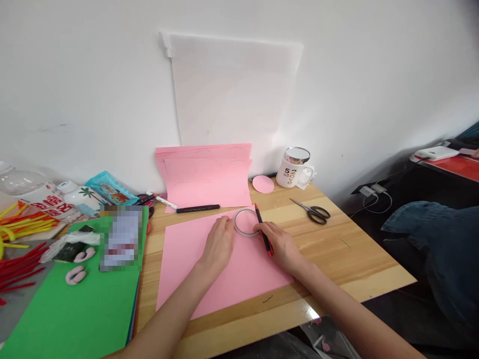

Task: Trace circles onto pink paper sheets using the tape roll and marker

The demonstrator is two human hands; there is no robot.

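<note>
The ring [245,234] lies flat on the pink sheet [243,269], close inside its upper right corner, with only a narrow margin of paper between its rim and the sheet's far edge. The right hand [282,245] is closed around a pen [259,215], its red tip pointing away toward that edge; thumb and fingertips are at the ring's right rim. The left hand [218,240] rests on the sheet with fingers together, tips just beside the ring's left rim; whether they touch or press it I cannot tell.

A strip of wood runs between the sheet's near edge and the front edge of the table [359,259]. On the left, a narrower band of wood parts the sheet from the green paper [97,309]. Beyond the far edge, a black marker [198,208] lies along the foot of the pink stack [205,174], which leans on the wall [112,89], so room there is tight. To the right is more room: the scissors [316,213] lie apart from the hand, tips toward the wall. The pink disc [263,184] and mug [290,172] stand behind, near the wall.
</note>
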